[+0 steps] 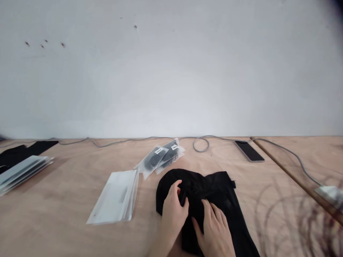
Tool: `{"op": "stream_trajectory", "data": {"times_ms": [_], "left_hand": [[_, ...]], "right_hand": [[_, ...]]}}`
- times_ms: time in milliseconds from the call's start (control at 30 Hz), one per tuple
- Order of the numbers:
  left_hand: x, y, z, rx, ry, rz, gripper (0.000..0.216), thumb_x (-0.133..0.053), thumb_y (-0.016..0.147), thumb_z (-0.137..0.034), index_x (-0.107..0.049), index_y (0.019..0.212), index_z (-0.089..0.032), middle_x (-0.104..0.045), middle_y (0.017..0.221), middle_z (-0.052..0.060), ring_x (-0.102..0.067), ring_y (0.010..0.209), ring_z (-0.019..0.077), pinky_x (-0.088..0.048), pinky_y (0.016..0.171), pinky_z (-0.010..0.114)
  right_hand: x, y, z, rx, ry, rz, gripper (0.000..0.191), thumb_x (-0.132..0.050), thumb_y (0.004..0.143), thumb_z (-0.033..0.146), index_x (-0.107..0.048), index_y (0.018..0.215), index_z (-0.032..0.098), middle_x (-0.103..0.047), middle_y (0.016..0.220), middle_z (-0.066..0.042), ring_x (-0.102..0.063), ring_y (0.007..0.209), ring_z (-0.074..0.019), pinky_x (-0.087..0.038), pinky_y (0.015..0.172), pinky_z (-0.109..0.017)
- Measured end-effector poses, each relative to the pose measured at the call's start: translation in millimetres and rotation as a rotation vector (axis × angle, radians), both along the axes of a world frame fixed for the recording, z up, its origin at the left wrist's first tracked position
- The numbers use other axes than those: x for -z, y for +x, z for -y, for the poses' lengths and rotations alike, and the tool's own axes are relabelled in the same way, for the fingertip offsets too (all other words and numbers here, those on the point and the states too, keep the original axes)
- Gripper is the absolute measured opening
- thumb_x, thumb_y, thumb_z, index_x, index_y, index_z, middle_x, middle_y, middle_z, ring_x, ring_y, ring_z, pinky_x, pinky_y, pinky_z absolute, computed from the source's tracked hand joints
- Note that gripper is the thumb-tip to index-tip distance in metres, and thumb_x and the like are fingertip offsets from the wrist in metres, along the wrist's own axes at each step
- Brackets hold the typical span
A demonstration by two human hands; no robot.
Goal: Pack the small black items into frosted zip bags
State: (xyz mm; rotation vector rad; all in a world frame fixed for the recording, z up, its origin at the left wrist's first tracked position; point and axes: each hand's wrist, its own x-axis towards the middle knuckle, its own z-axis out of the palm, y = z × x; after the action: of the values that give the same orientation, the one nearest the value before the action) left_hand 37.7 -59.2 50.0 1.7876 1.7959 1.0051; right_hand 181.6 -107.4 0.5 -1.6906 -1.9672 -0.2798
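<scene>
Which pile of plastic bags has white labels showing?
The small pile beyond the hands: black contents show through, unlike the pale stack and far-left stack.

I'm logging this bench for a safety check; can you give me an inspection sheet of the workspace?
Surface: plywood tabletop, a dark-edged strip at right.
Job's things: black fabric garment; white plastic sleeves stacked beside it; labelled bagged black items beyond.
Clutter: smartphone; second sleeve stack; black cloth far left.
Hands: left hand and right hand, both on the garment.
Cables: grey cable along the back, looped once.
Surroundings: white wall, small dark marks.
</scene>
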Motion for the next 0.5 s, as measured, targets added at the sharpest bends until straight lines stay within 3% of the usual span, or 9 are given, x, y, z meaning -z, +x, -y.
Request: {"op": "stream_trajectory", "data": {"times_ms": [133, 233, 333, 433, 500], "left_hand": [[-18.3, 5.7, 1.7, 0.006, 0.055, -0.081, 0.053, -0.051, 0.082, -0.003, -0.052, 0.131, -0.025, -0.064, 0.113, 0.006, -0.066, 0.107, 0.0212, -0.055, 0.094, 0.035], [-35.4, 27.4, 5.0, 0.014, 0.067, -0.244, 0.060, -0.049, 0.080, 0.002, -0.052, 0.133, -0.025, -0.062, 0.117, 0.008, -0.064, 0.109, 0.0259, -0.054, 0.092, 0.038], [-42.1, 59.9, 11.7, 0.171, 0.092, -0.355, 0.055, -0.049, 0.084, -0.002, -0.055, 0.134, -0.025, -0.066, 0.111, 0.011, -0.065, 0.099, 0.0303, -0.055, 0.086, 0.045], [-38.4, 82.0, 18.5, 0.476, 0.015, -0.167, 0.053, -0.060, 0.088, -0.022, -0.052, 0.141, -0.026, -0.071, 0.112, 0.011, -0.067, 0.099, 0.0321, -0.055, 0.090, 0.046], [-33.3, 83.8, 20.3, 0.540, -0.048, 0.107, 0.045, -0.054, 0.094, -0.032, -0.054, 0.139, -0.028, -0.072, 0.118, 0.008, -0.068, 0.106, 0.0274, -0.054, 0.097, 0.039]], "right_hand": [[0.4, 10.5, 8.9, 0.033, 0.070, 0.050, 0.047, -0.045, 0.097, 0.047, -0.069, 0.119, 0.012, -0.068, 0.130, -0.023, -0.060, 0.122, -0.0423, -0.047, 0.098, -0.058], [7.6, 22.6, 15.1, 0.111, 0.051, 0.053, 0.049, -0.045, 0.094, 0.047, -0.070, 0.119, 0.013, -0.067, 0.132, -0.024, -0.059, 0.124, -0.0444, -0.049, 0.096, -0.059], [28.3, 39.4, 20.7, 0.069, 0.018, 0.086, 0.045, -0.054, 0.084, 0.040, -0.073, 0.117, 0.016, -0.071, 0.129, -0.021, -0.062, 0.122, -0.0427, -0.052, 0.094, -0.056], [51.8, 53.1, 25.5, -0.040, -0.037, 0.131, 0.037, -0.061, 0.069, 0.031, -0.079, 0.101, 0.027, -0.080, 0.108, -0.014, -0.069, 0.110, -0.0429, -0.053, 0.093, -0.057], [60.4, 55.6, 27.3, -0.049, -0.076, 0.065, 0.030, -0.061, 0.069, 0.030, -0.080, 0.092, 0.029, -0.081, 0.091, -0.013, -0.073, 0.097, -0.0424, -0.050, 0.095, -0.061]]}}
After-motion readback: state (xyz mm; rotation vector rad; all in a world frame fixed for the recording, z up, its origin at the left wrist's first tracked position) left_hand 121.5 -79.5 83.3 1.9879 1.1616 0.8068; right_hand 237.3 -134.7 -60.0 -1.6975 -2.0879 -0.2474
